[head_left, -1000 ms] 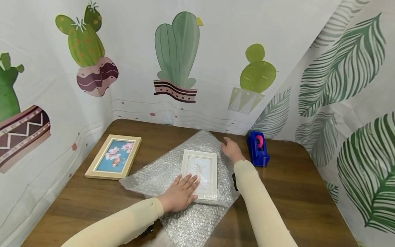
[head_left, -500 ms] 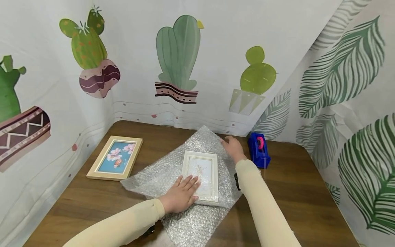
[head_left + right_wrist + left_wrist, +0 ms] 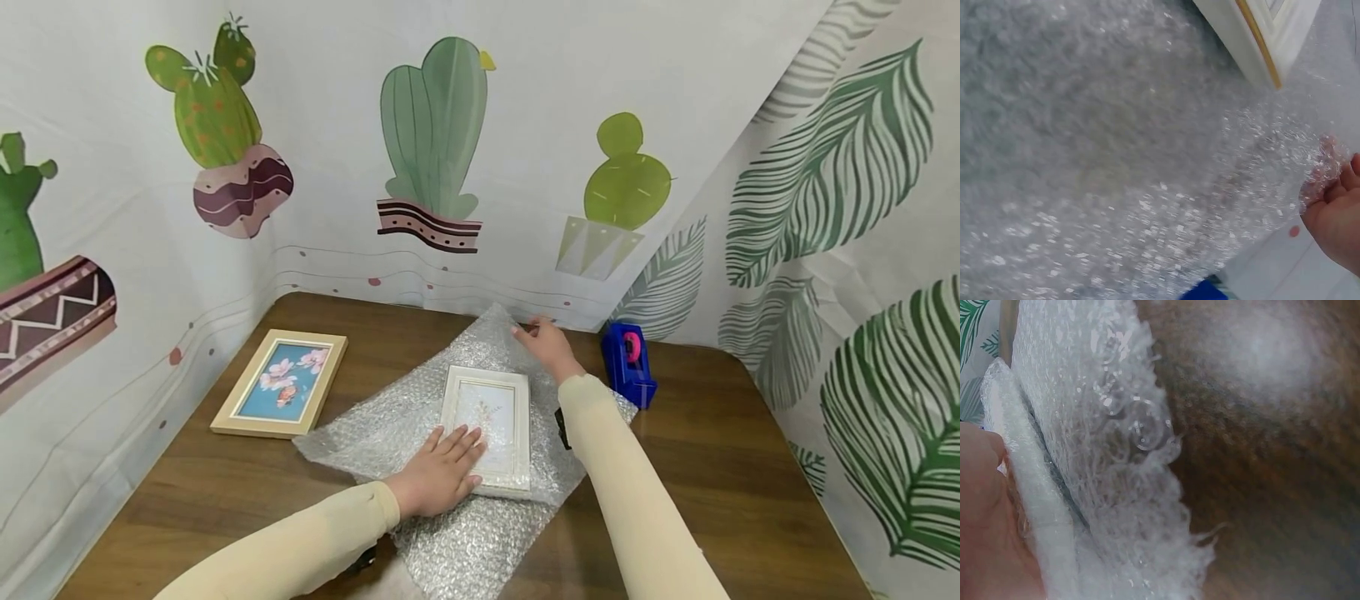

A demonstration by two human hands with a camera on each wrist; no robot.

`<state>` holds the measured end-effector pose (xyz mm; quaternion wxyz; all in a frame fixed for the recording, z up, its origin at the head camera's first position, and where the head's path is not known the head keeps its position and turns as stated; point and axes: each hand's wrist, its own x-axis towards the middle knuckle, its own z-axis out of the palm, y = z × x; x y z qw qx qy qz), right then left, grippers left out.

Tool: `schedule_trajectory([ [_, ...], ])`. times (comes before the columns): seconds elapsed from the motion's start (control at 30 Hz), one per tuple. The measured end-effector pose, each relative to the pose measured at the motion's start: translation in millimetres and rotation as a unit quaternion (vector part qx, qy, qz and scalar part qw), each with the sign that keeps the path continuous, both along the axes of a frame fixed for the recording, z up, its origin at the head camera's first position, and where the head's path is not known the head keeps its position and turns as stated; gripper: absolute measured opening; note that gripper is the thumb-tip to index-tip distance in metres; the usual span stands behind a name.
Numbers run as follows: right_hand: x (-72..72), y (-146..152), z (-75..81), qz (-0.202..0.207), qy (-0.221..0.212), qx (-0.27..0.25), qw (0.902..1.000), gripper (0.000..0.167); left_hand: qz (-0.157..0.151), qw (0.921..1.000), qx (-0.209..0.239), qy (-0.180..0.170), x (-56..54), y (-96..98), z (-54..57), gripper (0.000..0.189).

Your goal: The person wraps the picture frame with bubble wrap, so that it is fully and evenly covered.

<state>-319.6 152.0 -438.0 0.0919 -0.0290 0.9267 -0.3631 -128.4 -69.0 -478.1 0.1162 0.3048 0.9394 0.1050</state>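
A white picture frame with a pale plant print lies face up on a sheet of bubble wrap, and part of the wrap seems to cover its lower left. My left hand rests on the frame's lower left with fingers spread. Beyond the frame's upper right corner, my right hand pinches the wrap's edge. In the right wrist view, fingertips of the right hand show through the clear wrap, and a frame corner pokes in above. The left wrist view shows the left hand against the wrapped frame side.
On the left of the brown table lies a wooden-edged picture frame with a blue flower picture. A blue tape dispenser with a pink core stands at the right, close to the wrap. Printed cloth hangs behind the table.
My right hand has moved a little left and away from me, lifting the wrap's right edge, which now reaches toward the tape dispenser. The left hand stays put on the frame.
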Motion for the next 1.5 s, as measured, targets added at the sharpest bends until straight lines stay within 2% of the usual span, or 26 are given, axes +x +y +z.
schedule_trajectory([
  [0.1,-1.0,-4.6,3.3,0.018,-0.001,0.023,0.9996,0.074,-0.002,1.0,-0.001,0.0,-0.6,-0.2,0.2,0.057],
  [0.2,-0.3,-11.9,5.2,0.043,0.014,0.08,0.9957,0.073,-0.002,1.0,-0.004,-0.005,-0.5,0.2,-0.6,0.057],
  [0.33,2.9,-24.8,5.4,0.069,0.057,0.171,0.9813,0.062,0.003,0.9998,-0.011,-0.019,0.5,1.2,-2.1,0.058],
  [0.4,4.1,-30.3,5.3,0.078,0.079,0.193,0.9748,0.054,0.005,0.9997,-0.013,-0.02,0.8,1.4,-2.5,0.058],
  [0.47,4.5,-33.7,5.3,0.086,0.09,0.181,0.9755,0.046,0.007,0.9997,-0.016,-0.013,0.1,1.3,-3.1,0.058],
  [0.53,5.5,-34.8,6.2,0.093,0.086,0.148,0.9808,0.042,0.009,0.9998,-0.019,-0.006,-0.6,1.4,-3.2,0.057],
  [0.63,9.2,-30.8,7.3,0.102,0.058,0.078,0.99,0.042,0.01,0.9997,-0.02,-0.002,-1.7,1.9,-2.7,0.057],
  [0.8,23.9,-22.3,10.1,0.115,0.023,0.009,0.9931,0.045,0.012,0.9998,-0.014,-0.007,-2.9,0.7,1.1,0.06],
  [1.13,61.5,-18.6,-3.8,0.1,0.007,-0.05,0.9937,0.05,0.014,0.9998,-0.012,-0.002,-0.8,2.1,1.7,0.066],
  [1.33,76.2,-16.5,-16.2,0.098,0.011,-0.052,0.9937,0.047,0.019,0.9996,-0.022,0.002,1.8,5.0,2.9,0.067],
  [1.5,88.4,-19.7,-30.1,0.097,0.027,-0.054,0.9935,0.044,0.023,0.9994,-0.023,0.008,1.1,5.2,-1.5,0.066],
])
